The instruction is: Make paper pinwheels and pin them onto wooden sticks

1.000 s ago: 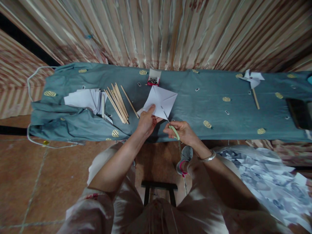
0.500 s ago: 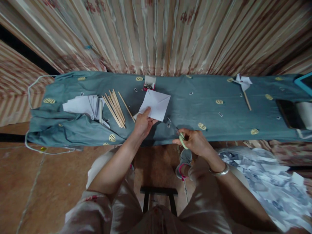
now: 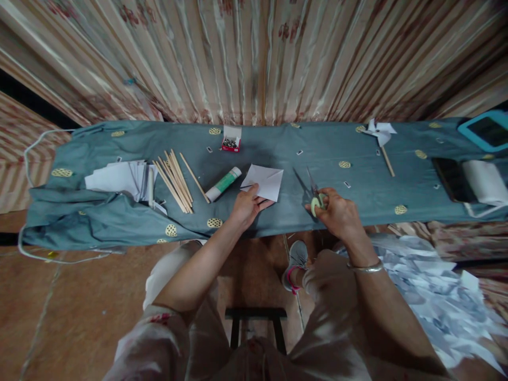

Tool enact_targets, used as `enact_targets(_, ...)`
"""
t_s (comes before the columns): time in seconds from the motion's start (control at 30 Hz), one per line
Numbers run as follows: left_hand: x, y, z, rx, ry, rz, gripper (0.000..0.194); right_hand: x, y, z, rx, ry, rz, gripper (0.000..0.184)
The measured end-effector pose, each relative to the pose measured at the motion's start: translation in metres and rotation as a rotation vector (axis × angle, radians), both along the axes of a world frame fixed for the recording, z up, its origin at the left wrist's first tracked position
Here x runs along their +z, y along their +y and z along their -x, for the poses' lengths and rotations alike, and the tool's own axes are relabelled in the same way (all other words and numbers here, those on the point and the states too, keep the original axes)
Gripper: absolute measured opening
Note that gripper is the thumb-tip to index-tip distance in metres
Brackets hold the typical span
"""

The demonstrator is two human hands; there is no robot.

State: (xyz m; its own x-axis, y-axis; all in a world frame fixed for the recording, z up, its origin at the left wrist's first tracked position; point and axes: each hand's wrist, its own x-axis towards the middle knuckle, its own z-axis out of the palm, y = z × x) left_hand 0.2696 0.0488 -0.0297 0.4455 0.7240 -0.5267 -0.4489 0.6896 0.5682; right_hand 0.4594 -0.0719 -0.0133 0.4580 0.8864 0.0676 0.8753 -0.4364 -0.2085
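Pinched in my left hand (image 3: pixel 246 206) is a square of white paper (image 3: pixel 266 180) with slits running in from its corners. My right hand (image 3: pixel 337 210) grips a pair of scissors (image 3: pixel 316 197) by its pale green handles; the blades point away from me, to the right of the paper and apart from it. Just left of the paper lies a green and white glue stick (image 3: pixel 224 183). Behind it stands an open red and white box (image 3: pixel 232 140) of small metal pins. Several wooden sticks (image 3: pixel 174 181) lie farther left.
A stack of cut paper (image 3: pixel 117 179) rests at the left of the cloth-covered table (image 3: pixel 254 151). On the right are a paper pinwheel (image 3: pixel 381 138) on a stick, a dark phone (image 3: pixel 451 179) and a blue-framed tablet (image 3: pixel 486 131). Paper scraps (image 3: pixel 428 296) are heaped below the table.
My left hand has lowered the paper toward me, uncovering the glue stick. My right hand has moved the scissors rightward and away from the paper. The view has shifted slightly.
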Motion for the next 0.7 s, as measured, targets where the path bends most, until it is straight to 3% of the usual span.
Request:
enact_targets(0.23, 0.0, -0.003, -0.011, -0.04, -0.042, -0.02, 0.015, -0.005, 0.012, -0.002, 0.004, -0.084, -0.005, 0.046)
enact_targets(0.53, -0.005, -0.008, 0.0, -0.093, 0.104, -0.23, 0.011, -0.014, 0.035, 0.001, 0.037, -0.132, -0.067, 0.033)
enact_targets(0.7, -0.002, -0.005, 0.02, -0.276, 0.236, -0.375, 0.026, -0.015, 0.037, 0.0, 0.067, -0.123, -0.125, 0.032)
